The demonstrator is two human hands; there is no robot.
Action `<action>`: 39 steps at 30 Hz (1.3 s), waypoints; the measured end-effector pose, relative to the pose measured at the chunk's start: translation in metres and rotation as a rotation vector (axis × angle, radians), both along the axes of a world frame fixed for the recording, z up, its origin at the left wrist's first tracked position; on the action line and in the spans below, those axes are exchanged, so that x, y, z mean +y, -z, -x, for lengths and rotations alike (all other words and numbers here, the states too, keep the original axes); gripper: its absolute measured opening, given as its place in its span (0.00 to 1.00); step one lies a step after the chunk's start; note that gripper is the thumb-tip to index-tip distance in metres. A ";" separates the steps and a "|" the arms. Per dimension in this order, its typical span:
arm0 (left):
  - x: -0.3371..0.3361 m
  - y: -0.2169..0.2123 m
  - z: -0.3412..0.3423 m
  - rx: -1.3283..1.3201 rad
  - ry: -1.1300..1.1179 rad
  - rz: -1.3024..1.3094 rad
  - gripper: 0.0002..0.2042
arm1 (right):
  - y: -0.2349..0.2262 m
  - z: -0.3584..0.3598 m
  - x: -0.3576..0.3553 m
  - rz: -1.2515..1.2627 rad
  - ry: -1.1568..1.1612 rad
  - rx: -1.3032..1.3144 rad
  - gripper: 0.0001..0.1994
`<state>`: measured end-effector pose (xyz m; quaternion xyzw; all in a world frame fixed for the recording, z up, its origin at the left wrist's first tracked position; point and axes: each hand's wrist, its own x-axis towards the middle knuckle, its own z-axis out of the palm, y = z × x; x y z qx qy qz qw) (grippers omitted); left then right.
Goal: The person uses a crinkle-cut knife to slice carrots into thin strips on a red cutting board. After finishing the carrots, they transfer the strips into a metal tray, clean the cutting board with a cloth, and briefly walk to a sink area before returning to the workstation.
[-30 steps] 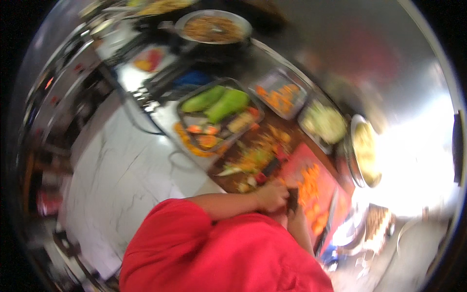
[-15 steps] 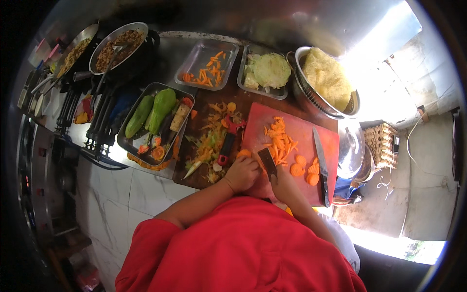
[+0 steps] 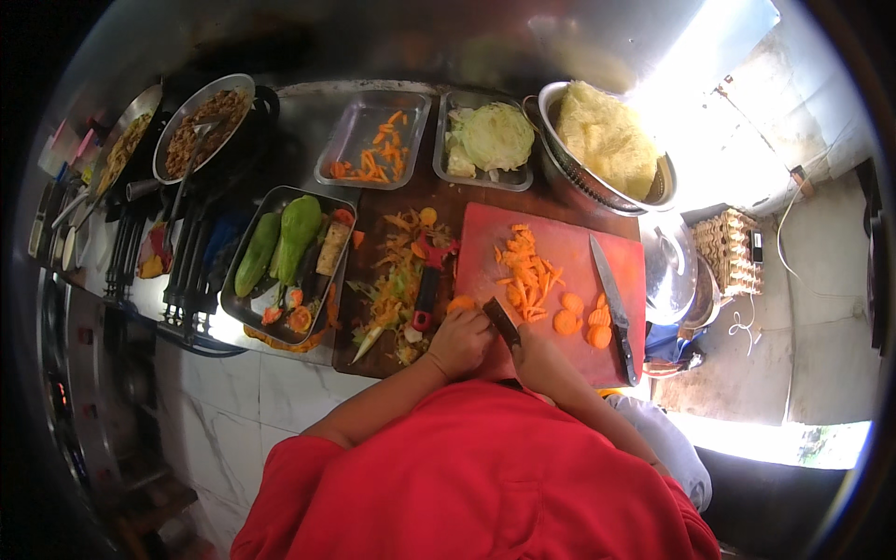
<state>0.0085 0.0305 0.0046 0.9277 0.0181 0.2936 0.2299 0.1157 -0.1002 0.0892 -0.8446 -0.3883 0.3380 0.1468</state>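
My right hand (image 3: 536, 358) grips a knife with a short, broad, dark blade (image 3: 502, 322) at the lower left edge of the red cutting board (image 3: 579, 250). Beside the blade, my left hand (image 3: 461, 343) is closed on a carrot (image 3: 460, 304), whose orange end shows past the fingers. A heap of carrot sticks (image 3: 527, 273) lies on the board, with carrot slices (image 3: 567, 321) to its right. Along the board's right side rests a long knife with a black handle (image 3: 611, 299), untouched. A red and black peeler (image 3: 427, 291) lies left of the board among vegetable peelings (image 3: 397, 261).
Behind the board stand a tray of carrot sticks (image 3: 411, 159), a tray of cut cabbage (image 3: 488, 137) and a colander of pale yellow noodles (image 3: 607, 140). A tray with green vegetables (image 3: 297, 235) sits at left. Pans of food (image 3: 201, 126) stand on the stove farther left.
The dark blade has tilted and turned more edge-on beside the carrot. Both hands stay close together at the board's edge. The whole view has shifted slightly.
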 end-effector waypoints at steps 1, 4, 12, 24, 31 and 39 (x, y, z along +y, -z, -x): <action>0.000 -0.001 0.001 -0.006 -0.004 0.017 0.06 | 0.003 0.001 0.001 -0.021 0.011 0.022 0.11; 0.000 0.001 0.000 -0.015 0.034 0.050 0.06 | 0.007 0.004 0.000 -0.075 -0.013 -0.002 0.12; 0.002 -0.006 -0.006 -0.115 0.062 0.074 0.05 | 0.031 -0.013 0.005 -0.114 0.028 0.002 0.13; -0.001 0.000 -0.004 -0.021 0.089 0.100 0.06 | 0.008 0.004 0.014 -0.044 0.020 -0.049 0.11; 0.025 -0.041 0.014 -0.141 0.022 0.140 0.11 | -0.001 0.003 -0.022 -0.107 0.022 -0.029 0.13; 0.065 -0.037 0.019 0.355 0.162 -0.004 0.12 | 0.029 -0.034 -0.010 -0.088 0.140 -0.163 0.13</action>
